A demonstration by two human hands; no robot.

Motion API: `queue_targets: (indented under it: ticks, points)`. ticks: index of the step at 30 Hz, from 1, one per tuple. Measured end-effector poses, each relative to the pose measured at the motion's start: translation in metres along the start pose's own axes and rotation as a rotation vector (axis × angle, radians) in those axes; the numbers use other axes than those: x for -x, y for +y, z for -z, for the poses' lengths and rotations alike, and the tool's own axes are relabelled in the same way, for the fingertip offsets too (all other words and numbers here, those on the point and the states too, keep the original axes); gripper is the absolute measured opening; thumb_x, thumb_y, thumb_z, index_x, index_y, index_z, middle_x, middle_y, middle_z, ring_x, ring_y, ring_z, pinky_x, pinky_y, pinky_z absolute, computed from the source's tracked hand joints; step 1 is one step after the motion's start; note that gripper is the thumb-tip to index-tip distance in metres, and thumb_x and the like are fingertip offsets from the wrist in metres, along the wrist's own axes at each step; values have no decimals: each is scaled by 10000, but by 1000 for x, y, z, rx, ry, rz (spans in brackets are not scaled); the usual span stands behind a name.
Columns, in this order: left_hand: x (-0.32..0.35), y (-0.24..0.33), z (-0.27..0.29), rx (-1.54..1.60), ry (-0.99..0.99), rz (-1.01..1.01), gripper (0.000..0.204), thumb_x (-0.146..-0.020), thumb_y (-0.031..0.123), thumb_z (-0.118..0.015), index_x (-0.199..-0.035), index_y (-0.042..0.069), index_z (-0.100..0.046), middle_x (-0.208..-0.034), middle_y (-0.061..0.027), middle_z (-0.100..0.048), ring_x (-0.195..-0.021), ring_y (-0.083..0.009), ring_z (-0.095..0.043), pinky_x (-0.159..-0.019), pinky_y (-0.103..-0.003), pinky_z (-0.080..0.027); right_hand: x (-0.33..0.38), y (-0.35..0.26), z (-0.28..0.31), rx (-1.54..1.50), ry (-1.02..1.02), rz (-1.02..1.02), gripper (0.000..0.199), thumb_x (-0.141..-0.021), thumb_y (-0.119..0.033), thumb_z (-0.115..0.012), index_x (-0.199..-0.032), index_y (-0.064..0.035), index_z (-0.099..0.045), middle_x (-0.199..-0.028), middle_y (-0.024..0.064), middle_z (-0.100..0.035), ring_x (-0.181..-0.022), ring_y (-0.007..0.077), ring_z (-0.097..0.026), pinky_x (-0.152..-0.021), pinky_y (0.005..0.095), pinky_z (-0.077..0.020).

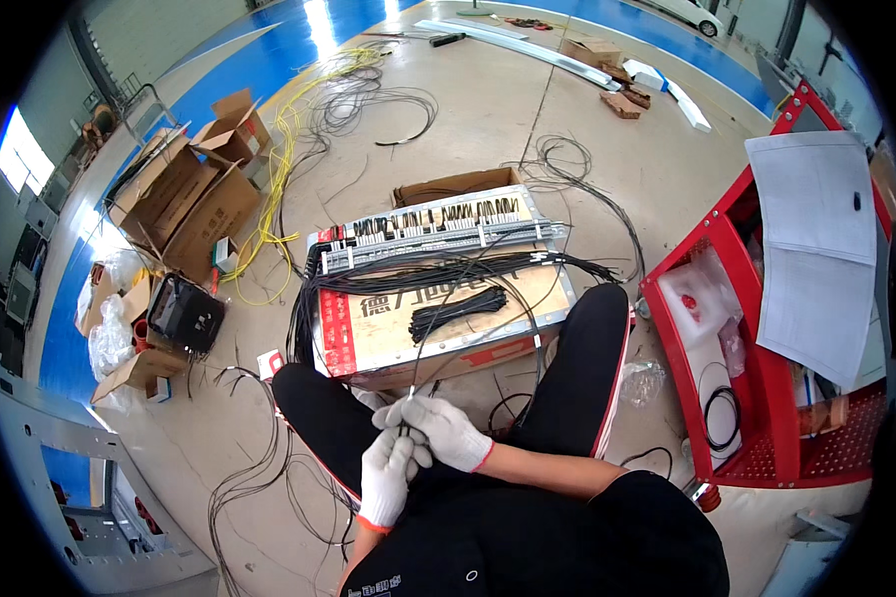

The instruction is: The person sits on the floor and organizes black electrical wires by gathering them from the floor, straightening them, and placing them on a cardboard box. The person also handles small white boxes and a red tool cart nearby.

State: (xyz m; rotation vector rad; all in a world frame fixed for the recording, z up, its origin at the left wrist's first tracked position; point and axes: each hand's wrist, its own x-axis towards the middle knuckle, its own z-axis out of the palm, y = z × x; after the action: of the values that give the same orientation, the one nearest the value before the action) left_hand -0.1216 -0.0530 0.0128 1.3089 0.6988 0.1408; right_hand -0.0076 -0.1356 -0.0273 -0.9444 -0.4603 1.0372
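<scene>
Floor: smooth beige concrete (498,99), marked with loose wire; a glossy blue band (259,48) crosses beyond, mirroring bright light. Person seated, knees spread to either side of a low box (543,298), a pale, printed top with metal edging and a red strip (335,333) down its left part.

On the box: a grey rail (438,239) along the far side, rows of black and white pieces behind it; a long run of black cables (468,271) in front; nearer, a short dark bundle (458,313) lying aslant.

Hands, both in white gloves, are together in front of the box's near edge. Right hand (448,433): fingers bent, pinching a thin dark wire (415,368). Left hand (385,478): just below, fingers curled in on the same wire. Wire rises from the gloves across the near edge onto the box; its part inside the grip is mostly hidden.

Left of person: open cartons (209,214), a black bin (184,313), clear plastic (112,338); yellow cable (287,129) snaking away beside them. Lower left, a grey metal frame (30,423). Right: red rack (779,408), white sheets (816,249) hung over its upper part. Far floor: long pale strips (528,48); a white car (689,12) at the top edge.
</scene>
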Motion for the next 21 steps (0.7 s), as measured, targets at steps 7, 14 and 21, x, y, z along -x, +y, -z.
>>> queue_targets:
  ticks: [7, 14, 21]
  points:
    - [55, 8, 34, -77, -212, 177, 181, -973, 76, -456, -1019, -24, -599, -722, -75, -648, -503, -40, -400, -469, -187, -298, -56, -42, 50, -648, 321, 261, 370, -1008, -403, -523, -983, -45, -611, -950, 87, -675, -860, 189, -655, -794, 342, -544]
    - [131, -29, 184, -272, 147, 406, 214, -938, 177, -629, -1113, 57, -603, -780, 4, -600, -581, -72, -491, -478, -226, -376, -130, -76, 114, -810, 408, 465, 246, -1014, -299, -540, -997, -56, -579, -959, 126, -684, -878, 233, -679, -766, 343, -584]
    - [144, -65, 246, -151, 169, 571, 335, -922, 143, -652, -1228, 39, -566, -993, -40, -673, -765, -149, -626, -611, -260, -511, -148, -58, 123, -592, 415, 627, 299, -1008, -315, -547, -996, -21, -607, -933, 119, -698, -848, 230, -697, -742, 329, -595]
